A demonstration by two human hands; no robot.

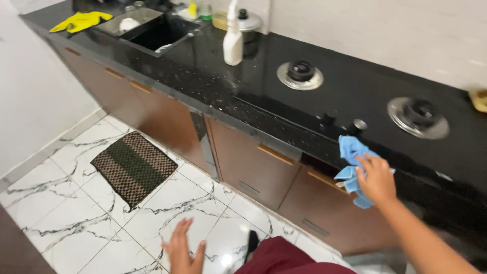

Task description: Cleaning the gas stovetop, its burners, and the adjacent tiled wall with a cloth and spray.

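Observation:
My right hand [376,178] presses a crumpled blue cloth [351,152] against the front edge of the black countertop [264,96], just below the hob's two knobs [343,123]. My left hand [183,252] hangs free over the floor at the bottom of the view, fingers spread, holding nothing. A white spray bottle [233,40] stands on the counter to the left of the near gas burner [300,74]. A second burner [418,115] sits further right.
A sink [160,34] with a white bowl lies at the far left, with yellow gloves [80,21] beside it. Brown cabinet doors [251,167] run under the counter. A brown and green checked mat [134,166] lies on the white marble tiles.

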